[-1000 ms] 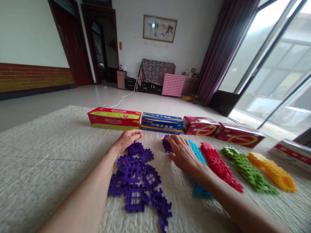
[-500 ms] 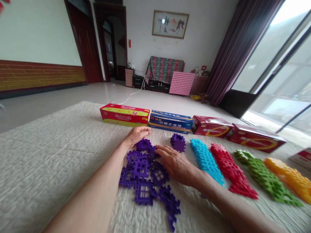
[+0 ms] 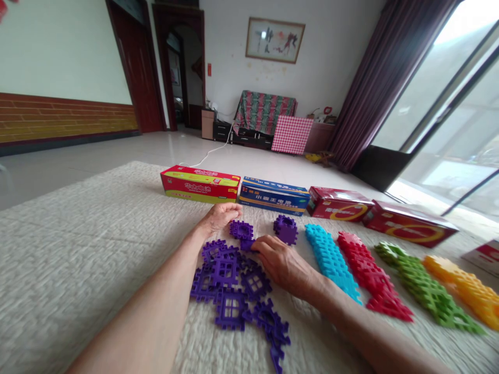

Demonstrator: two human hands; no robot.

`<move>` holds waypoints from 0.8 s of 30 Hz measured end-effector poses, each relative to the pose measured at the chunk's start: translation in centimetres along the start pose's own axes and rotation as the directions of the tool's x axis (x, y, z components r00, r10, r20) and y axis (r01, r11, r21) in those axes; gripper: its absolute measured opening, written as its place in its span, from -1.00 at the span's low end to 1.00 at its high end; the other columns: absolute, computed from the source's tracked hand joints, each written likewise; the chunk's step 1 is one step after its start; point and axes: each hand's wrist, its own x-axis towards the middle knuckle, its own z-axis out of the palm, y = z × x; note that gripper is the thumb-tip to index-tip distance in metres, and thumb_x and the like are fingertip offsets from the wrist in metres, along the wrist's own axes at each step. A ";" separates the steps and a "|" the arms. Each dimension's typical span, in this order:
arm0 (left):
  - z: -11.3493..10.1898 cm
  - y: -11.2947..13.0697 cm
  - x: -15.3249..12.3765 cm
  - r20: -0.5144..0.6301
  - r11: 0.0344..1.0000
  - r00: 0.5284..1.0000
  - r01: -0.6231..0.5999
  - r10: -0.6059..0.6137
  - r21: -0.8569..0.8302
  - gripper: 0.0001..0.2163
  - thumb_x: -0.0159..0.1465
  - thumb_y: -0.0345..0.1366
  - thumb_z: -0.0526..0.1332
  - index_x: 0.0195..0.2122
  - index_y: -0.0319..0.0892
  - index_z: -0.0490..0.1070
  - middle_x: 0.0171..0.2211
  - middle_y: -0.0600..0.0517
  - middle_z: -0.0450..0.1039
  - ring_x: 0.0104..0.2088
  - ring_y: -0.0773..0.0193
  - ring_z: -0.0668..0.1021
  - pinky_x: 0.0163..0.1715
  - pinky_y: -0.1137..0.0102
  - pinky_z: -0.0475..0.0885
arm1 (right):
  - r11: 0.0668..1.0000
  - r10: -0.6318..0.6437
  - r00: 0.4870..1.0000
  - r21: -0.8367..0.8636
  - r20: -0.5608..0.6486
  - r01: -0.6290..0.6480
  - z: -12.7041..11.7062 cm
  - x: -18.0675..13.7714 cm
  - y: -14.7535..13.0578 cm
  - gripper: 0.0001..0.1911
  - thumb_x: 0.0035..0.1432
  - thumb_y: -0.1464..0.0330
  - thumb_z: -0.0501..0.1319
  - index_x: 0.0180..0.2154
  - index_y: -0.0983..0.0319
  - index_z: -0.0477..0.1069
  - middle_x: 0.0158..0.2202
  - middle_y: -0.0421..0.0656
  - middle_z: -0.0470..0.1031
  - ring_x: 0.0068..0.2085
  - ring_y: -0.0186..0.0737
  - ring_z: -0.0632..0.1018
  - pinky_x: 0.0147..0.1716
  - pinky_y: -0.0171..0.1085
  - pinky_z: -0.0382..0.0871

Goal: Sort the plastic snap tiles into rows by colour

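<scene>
My left hand [image 3: 219, 217] rests on the mat behind the purple pieces, fingers loosely bent and extended to the right, with nothing visible in it. Close by its fingertips lies a purple interlocking plastic piece [image 3: 241, 229] with a round opening. My right hand [image 3: 278, 257] has its fingertips on another purple building piece [image 3: 246, 244], partly covered by the fingers. A loose pile of purple pieces [image 3: 225, 270], several with window bars, spreads below the hands. A small purple stack [image 3: 286, 229] stands apart, beyond my right hand.
Rows of blue [image 3: 333, 262], red [image 3: 372, 275], green [image 3: 424, 285] and yellow pieces [image 3: 463, 285] lie to the right. Behind stand a red-yellow box [image 3: 200, 185], a blue box [image 3: 275, 196] and dark red boxes [image 3: 339, 203] on the textured mat [image 3: 97, 234].
The purple piece with the round opening has shifted right, away from my left palm. My right hand has moved slightly right and down. My left hand stays in place.
</scene>
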 end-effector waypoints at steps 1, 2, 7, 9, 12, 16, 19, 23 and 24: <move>0.0 0.0 0.0 0.000 1.000 1.000 0.003 -0.003 0.003 -0.64 -0.05 -0.26 0.29 -0.19 -0.27 0.52 -0.29 -0.08 0.57 -0.29 0.24 0.54 -0.22 0.34 0.39 | 1.000 0.014 0.999 0.009 -0.042 -0.014 -0.1 0.0 0.1 -0.73 0.25 0.51 -0.04 -0.09 0.25 0.34 -0.18 -0.05 0.44 -0.16 -0.25 0.48 -0.13 -0.25 0.37; 0.0 0.0 0.0 0.000 1.000 1.000 0.006 -0.006 0.006 -0.63 -0.05 -0.26 0.29 -0.19 -0.26 0.52 -0.29 -0.08 0.57 -0.28 0.24 0.54 -0.23 0.34 0.39 | 0.999 0.037 0.995 0.027 -0.090 -0.035 -0.2 0.0 0.2 -0.72 0.26 0.51 -0.05 -0.07 0.26 0.33 -0.19 -0.06 0.45 -0.17 -0.24 0.49 -0.14 -0.25 0.37; 0.0 -0.1 0.2 0.011 1.000 1.000 0.023 -0.023 0.007 -0.61 -0.07 -0.24 0.31 -0.18 -0.24 0.51 -0.27 -0.08 0.57 -0.22 0.21 0.54 -0.22 0.34 0.38 | 0.975 0.204 0.965 0.122 -0.162 -0.185 -0.8 -0.1 0.8 -0.76 0.22 0.47 0.00 -0.14 0.26 0.38 -0.27 -0.11 0.52 -0.26 -0.25 0.53 -0.24 -0.30 0.36; -0.1 -0.1 0.2 0.012 1.000 1.000 0.022 -0.022 0.004 -0.61 -0.07 -0.23 0.31 -0.18 -0.24 0.51 -0.27 -0.08 0.57 -0.21 0.20 0.54 -0.22 0.34 0.38 | 0.960 0.269 0.959 0.103 -0.094 -0.259 -0.8 -0.2 1.0 -0.76 0.18 0.47 0.04 -0.13 0.27 0.39 -0.32 -0.11 0.52 -0.31 -0.25 0.53 -0.29 -0.31 0.35; -0.1 -0.2 0.2 0.013 1.000 1.000 0.022 -0.022 0.005 -0.62 -0.06 -0.24 0.30 -0.18 -0.24 0.51 -0.27 -0.08 0.58 -0.20 0.19 0.54 -0.22 0.34 0.38 | 0.940 0.342 0.939 0.008 -0.021 -0.342 -0.5 -0.5 1.2 -0.70 0.14 0.44 0.08 -0.08 0.30 0.38 -0.28 -0.06 0.51 -0.34 -0.22 0.53 -0.30 -0.27 0.35; -0.1 -0.2 0.2 0.009 1.000 1.000 0.024 -0.024 0.006 -0.63 -0.05 -0.25 0.29 -0.18 -0.24 0.51 -0.27 -0.07 0.58 -0.21 0.21 0.55 -0.24 0.36 0.38 | 0.931 0.349 0.937 -0.099 -0.028 -0.350 -0.2 -0.9 1.0 -0.55 0.11 0.37 0.13 0.05 0.33 0.27 -0.10 0.07 0.44 -0.20 -0.13 0.53 -0.18 -0.17 0.37; -0.1 -0.2 0.1 0.006 1.000 1.000 0.019 -0.019 0.002 -0.63 -0.05 -0.25 0.29 -0.19 -0.24 0.51 -0.29 -0.06 0.58 -0.22 0.22 0.55 -0.26 0.37 0.38 | 0.951 0.285 0.958 -0.112 -0.035 -0.288 -0.1 -1.2 0.8 -0.55 0.09 0.33 0.16 0.04 0.29 0.28 -0.10 0.06 0.45 -0.11 -0.07 0.50 -0.11 -0.12 0.37; -0.1 -0.2 0.1 0.003 1.000 1.000 0.008 -0.008 0.003 -0.64 -0.05 -0.25 0.30 -0.19 -0.24 0.51 -0.31 -0.05 0.57 -0.26 0.25 0.54 -0.31 0.39 0.38 | 0.959 0.259 0.966 -0.117 -0.019 -0.259 -0.2 -1.2 0.5 -0.59 0.05 0.32 0.19 -0.02 0.27 0.32 -0.16 0.01 0.48 -0.13 -0.08 0.50 -0.16 -0.14 0.39; -0.1 -0.3 0.1 0.006 1.000 1.000 0.005 -0.005 0.005 -0.64 -0.04 -0.25 0.29 -0.19 -0.24 0.51 -0.32 -0.05 0.57 -0.27 0.26 0.54 -0.31 0.40 0.38 | 0.961 0.249 0.968 -0.123 -0.007 -0.248 -0.2 -1.2 0.5 -0.58 0.05 0.33 0.19 -0.02 0.27 0.32 -0.16 0.00 0.48 -0.13 -0.08 0.50 -0.17 -0.14 0.38</move>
